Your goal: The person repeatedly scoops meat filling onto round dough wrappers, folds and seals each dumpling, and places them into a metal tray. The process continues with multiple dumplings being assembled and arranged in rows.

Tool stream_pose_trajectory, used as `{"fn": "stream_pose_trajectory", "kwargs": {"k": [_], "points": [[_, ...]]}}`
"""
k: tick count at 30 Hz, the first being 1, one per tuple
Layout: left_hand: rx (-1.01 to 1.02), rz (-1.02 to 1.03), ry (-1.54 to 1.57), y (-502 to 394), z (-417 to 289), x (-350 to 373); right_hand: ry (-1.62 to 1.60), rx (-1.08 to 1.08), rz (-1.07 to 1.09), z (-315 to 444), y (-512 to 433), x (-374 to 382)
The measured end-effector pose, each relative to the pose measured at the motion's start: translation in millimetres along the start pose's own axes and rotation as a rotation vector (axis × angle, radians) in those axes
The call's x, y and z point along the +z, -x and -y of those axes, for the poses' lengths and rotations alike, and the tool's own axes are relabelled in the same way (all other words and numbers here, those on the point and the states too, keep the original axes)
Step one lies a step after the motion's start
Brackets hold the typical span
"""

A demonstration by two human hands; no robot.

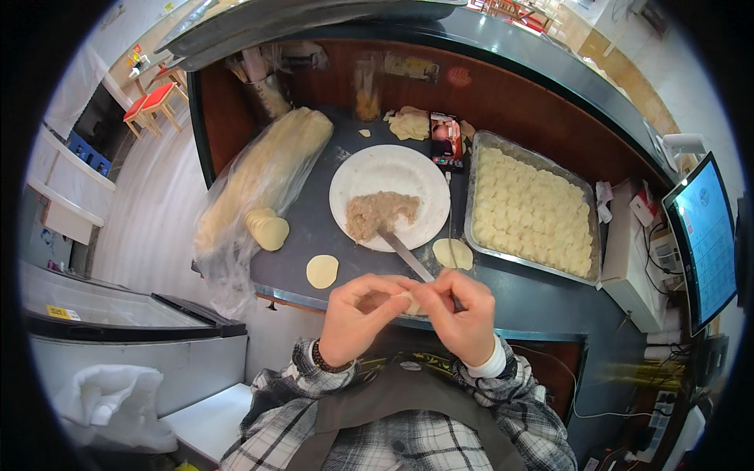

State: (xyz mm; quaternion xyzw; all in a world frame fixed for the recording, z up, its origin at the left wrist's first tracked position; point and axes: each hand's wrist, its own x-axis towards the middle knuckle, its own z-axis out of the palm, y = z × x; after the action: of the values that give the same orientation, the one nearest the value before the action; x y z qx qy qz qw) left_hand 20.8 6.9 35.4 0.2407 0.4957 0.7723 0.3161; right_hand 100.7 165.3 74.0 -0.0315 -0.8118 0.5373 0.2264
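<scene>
My left hand (362, 318) and my right hand (462, 315) meet at the counter's front edge. Between them they pinch a small piece of folded dough wrapper (417, 305), largely covered by the fingers. Just beyond is a white round plate (389, 162) with a mound of ground-meat filling (377, 213). A flat metal spatula (407, 256) rests with its tip in the filling and its other end by my right fingers. One round wrapper (322, 271) lies flat to the left, another (453, 254) to the right. Several overlapping wrappers (268, 229) lie farther left.
A metal tray (533, 271) of dumplings in rows stands right of the plate. Plastic film (227, 277) covers a long stack of wrappers (259, 171) at left. A phone (446, 141) with a cable and dough scraps (409, 122) are at the back. A monitor (704, 235) stands far right.
</scene>
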Motion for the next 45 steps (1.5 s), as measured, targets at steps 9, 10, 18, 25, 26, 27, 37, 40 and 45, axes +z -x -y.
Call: {"fn": "stream_pose_trajectory", "kwargs": {"k": [9, 10, 18, 25, 26, 27, 37, 40, 45], "points": [[0.031, 0.018, 0.809, 3, 11, -2, 0.293, -0.569, -0.189, 11, 2, 0], [0.042, 0.033, 0.861, 3, 12, -1, 0.302, -0.623, -0.15, 11, 4, 2], [0.154, 0.051, 0.877, 2, 21, 5, 0.3, -0.715, -0.175, -5, -1, 32], [0.108, -0.031, 0.78, -1, 20, 8, 0.263, -0.453, -0.079, -5, 0, 23], [0.101, -0.059, 0.734, -2, 19, 8, 0.288, -0.432, -0.076, -6, -2, 22], [0.098, -0.091, 0.696, -3, 19, 7, 0.309, -0.41, -0.072, -7, -3, 20], [0.267, -0.241, -0.129, -8, 14, 18, -0.06, -0.076, 0.098, -9, -13, -17], [0.209, -0.195, -0.226, -13, 12, 21, -0.206, 0.026, 0.112, -17, -9, -28], [0.224, -0.319, -0.409, -27, 12, 6, 0.06, 0.098, -0.065, -77, -19, -102]]}}
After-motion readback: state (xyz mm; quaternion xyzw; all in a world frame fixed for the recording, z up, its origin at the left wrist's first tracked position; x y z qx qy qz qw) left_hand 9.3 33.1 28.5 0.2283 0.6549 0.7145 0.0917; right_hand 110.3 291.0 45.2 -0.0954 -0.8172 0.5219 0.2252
